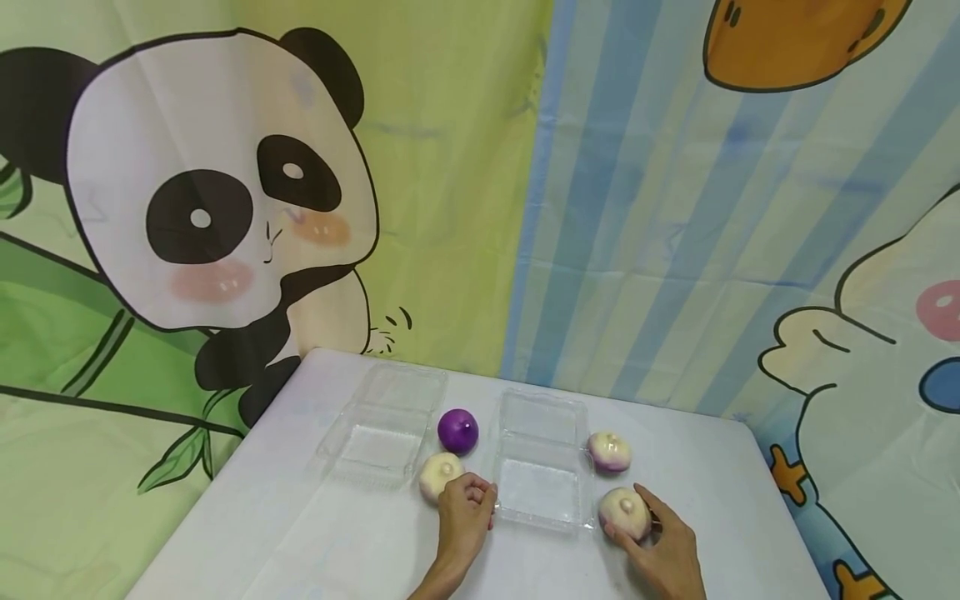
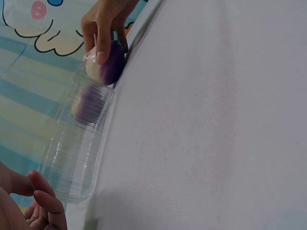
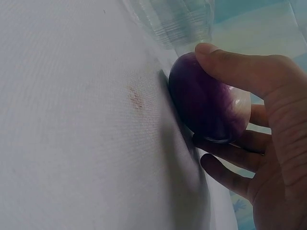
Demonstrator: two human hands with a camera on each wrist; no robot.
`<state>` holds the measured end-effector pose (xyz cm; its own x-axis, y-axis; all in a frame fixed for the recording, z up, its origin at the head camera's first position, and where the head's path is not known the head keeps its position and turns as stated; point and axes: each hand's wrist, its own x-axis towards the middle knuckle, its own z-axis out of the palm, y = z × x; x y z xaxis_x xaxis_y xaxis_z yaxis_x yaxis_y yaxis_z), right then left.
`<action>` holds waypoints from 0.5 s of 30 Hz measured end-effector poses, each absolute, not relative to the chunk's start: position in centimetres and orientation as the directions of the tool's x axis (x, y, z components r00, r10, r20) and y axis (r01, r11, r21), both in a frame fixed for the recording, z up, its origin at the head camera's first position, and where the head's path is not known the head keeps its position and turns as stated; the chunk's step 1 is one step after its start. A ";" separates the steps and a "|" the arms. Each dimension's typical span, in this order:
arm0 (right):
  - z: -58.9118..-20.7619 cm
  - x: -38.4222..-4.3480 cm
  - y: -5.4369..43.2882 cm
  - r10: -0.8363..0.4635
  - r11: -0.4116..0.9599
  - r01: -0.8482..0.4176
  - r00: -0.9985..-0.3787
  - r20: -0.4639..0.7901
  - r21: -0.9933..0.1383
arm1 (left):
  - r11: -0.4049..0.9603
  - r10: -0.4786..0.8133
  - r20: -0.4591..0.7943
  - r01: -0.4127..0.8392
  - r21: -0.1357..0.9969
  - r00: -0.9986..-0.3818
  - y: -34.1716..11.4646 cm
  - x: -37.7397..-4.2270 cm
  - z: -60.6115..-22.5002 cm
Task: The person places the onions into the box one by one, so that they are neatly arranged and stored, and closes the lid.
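My right hand (image 1: 663,550) grips a cream-and-purple turnip (image 1: 625,513) beside the right clear plastic clamshell box (image 1: 540,492). In the right wrist view, the thumb lies over the purple side of the turnip (image 3: 206,100) and the fingers curve round behind it. My left hand (image 1: 465,517) holds nothing; its fingers bend loosely, fingertips right at the box's left edge. Just behind that hand sits another cream-topped turnip (image 1: 441,477), partly covered by it. A purple turnip (image 1: 458,431) lies farther back between the two boxes. One more turnip (image 1: 610,452) rests right of the right box.
A second clamshell box (image 1: 382,446) lies with its lid raised back at the left of the white table (image 1: 300,542). Behind the table hangs a cartoon-printed cloth (image 1: 450,208) with a panda. The right box's lid (image 1: 543,417) also lies folded back.
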<state>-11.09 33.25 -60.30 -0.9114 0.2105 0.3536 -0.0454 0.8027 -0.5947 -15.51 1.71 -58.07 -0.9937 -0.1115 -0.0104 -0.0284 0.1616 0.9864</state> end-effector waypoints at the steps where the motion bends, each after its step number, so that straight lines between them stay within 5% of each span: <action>1: -60.3 -11.1 33.3 0.210 0.804 -0.045 -0.912 0.354 -0.593 | 0.162 -0.111 -0.010 -0.028 0.986 -0.994 1.7 -15.5 -58.1; 15: -60.2 -11.1 33.2 0.214 0.808 -0.037 -0.911 0.352 -0.588 | 0.157 -0.095 -0.010 -0.025 0.987 -0.995 1.5 -15.6 -58.0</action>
